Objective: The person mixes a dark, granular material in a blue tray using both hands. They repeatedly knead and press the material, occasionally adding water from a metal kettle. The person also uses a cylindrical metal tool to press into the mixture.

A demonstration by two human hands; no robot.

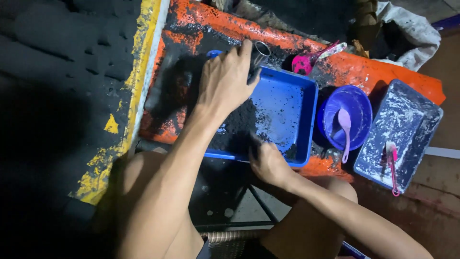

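The left hand (225,79) reaches over the far edge of a blue rectangular tray (292,108), its fingers (245,52) closed around a small metal cylinder (260,52). The right hand (268,163) rests at the tray's near rim, its fingers (254,146) dug into the black powder (237,127) heaped in the tray's left part. The tray sits on an orange, powder-smeared surface (364,72). Just right of it stands a round purple bowl (357,103) holding a pale purple spoon (345,129). Further right lies a second blue tray (405,120), streaked white, with a pink spatula (393,165) in it. A pink scoop (306,62) lies beyond the first tray.
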